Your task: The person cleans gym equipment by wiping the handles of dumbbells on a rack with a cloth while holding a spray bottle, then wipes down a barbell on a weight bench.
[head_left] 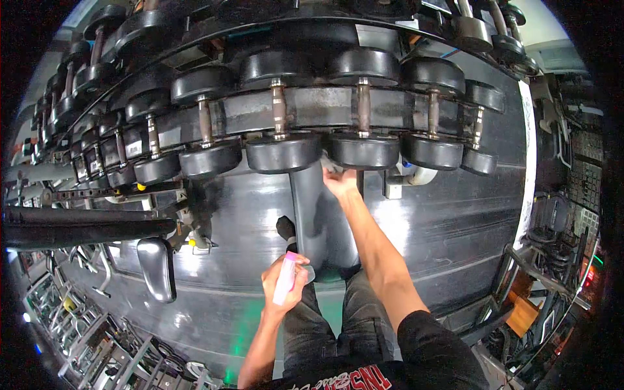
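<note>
My left hand (281, 283) is closed around a spray bottle (285, 281) with a pink top and a whitish body, held low in front of my legs. My right arm stretches forward, and my right hand (340, 182) is at the far end of a black padded bench (315, 221), just below a black round-headed dumbbell (364, 151). Its fingers are bent and partly hidden by the dumbbell's head. Something greyish shows at the fingertips, and I cannot tell what it is.
A rack (318, 107) of several dumbbells crosses the view ahead, with another tier above. On the left stand a long dark padded bar (84, 227) and a black seat pad (156, 268). Metal gym frames (533, 286) stand at the right. Dark flooring (448, 221) lies between.
</note>
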Available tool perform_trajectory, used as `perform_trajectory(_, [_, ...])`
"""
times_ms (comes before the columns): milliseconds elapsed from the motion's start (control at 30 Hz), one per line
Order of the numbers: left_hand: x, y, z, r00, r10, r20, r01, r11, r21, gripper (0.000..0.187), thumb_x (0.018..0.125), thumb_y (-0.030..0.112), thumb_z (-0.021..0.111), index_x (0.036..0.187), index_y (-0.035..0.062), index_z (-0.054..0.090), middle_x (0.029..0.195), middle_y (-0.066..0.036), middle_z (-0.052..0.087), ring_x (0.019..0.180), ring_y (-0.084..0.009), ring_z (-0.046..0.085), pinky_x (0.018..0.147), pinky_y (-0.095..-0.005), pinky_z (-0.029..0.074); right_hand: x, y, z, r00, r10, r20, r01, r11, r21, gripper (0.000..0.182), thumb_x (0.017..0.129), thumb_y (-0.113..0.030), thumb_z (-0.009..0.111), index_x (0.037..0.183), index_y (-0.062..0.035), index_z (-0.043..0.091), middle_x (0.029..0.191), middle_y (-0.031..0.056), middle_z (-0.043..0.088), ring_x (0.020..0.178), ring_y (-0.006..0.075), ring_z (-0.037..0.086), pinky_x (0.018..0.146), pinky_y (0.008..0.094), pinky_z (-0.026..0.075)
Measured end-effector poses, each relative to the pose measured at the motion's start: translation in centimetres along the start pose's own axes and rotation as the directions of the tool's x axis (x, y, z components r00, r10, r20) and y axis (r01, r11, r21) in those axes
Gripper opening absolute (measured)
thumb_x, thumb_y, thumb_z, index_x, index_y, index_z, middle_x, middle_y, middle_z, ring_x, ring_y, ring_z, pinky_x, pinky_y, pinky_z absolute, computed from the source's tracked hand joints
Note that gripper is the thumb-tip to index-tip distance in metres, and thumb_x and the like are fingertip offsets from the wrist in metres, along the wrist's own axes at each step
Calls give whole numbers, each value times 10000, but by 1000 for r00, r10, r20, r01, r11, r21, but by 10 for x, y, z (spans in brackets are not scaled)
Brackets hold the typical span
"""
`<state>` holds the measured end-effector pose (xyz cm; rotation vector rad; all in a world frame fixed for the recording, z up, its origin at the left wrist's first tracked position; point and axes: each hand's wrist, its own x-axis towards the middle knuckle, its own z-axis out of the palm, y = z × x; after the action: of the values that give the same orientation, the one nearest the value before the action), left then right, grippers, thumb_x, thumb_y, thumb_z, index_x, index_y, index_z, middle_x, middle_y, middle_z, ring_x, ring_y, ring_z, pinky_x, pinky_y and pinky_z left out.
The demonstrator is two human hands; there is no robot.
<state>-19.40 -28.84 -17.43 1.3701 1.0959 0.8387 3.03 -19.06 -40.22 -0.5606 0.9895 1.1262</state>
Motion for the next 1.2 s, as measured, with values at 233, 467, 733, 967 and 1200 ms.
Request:
perform_trajectory(233, [-2,26,-3,998,-56,5,56,998,22,101,799,-19,646,892,-39,612,833,-133,676,637,-142,633,592,-283,513,-64,-33,-12,887,330,322,-325,943,-71,364,972,-175,392,1203,53,558,1189,185,625,1065,292,633,946,390,531])
perform_trajectory(467, [-4,73,18,999,-6,-39,8,999,42,119,788,-31,639,904,-34,615,780,-106,670,642,-137,648,568,-267,517,-166,-98,15,915,237,327,-99,916,-388,406,963,-309,512,1272,-46,538,1255,140,599,1060,242,634,931,340,527])
perform_trajectory(733, [-56,118,81,992,-64,-110,56,996,-72,390,765,-57,665,1146,-28,585,910,-106,692,651,-122,654,582,-263,540,-271,-163,27,933,336,127,-118,621,-775,385,966,-300,468,1283,-90,529,1279,86,588,1154,242,580,1014,446,448])
perform_trajectory(967, [-132,144,129,989,-50,-139,43,998,-50,282,850,0,619,1123,-54,573,884,-114,680,619,-135,642,592,-274,541,-352,-203,2,936,327,131,-66,529,-846,445,923,-329,577,1313,-124,515,1228,80,612,1117,235,596,972,442,473])
perform_trajectory(1200, [-206,164,165,983,-27,-183,19,999,-43,271,893,20,593,1144,-67,539,894,-126,668,607,-143,634,566,-283,528,-411,-270,-51,912,232,337,106,662,-742,367,915,-288,581,1231,-105,549,1132,60,651,1035,222,634,907,413,511])
